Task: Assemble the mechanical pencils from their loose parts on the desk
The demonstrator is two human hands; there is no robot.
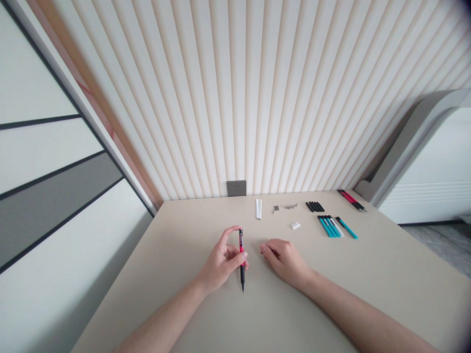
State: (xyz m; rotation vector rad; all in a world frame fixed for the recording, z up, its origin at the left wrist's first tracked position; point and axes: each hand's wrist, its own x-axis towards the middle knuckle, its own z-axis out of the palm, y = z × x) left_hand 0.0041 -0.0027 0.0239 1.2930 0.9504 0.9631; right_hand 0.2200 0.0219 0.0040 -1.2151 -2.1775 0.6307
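Observation:
My left hand [222, 262] is closed around a red and black mechanical pencil [242, 269]. The pencil stands nearly upright in the view, its tip pointing toward me. My left index finger rests on its top end, while the thumb presses its red middle. Just to the right, my right hand [285, 259] rests on the table with its fingers curled in; no object shows in it. Beyond the right hand lies a small white piece [295, 225], perhaps an eraser. Slim white tubes [258, 209] lie at the back, near small grey metal parts [290, 206].
Several short black pieces [315, 207] form a row on the beige table [176, 225]. Several turquoise barrels [329, 226] lie nearer, with a single turquoise one [346, 228] beside them. Red and black pencils [352, 200] sit at the back right. A dark socket [236, 188] is on the ribbed wall.

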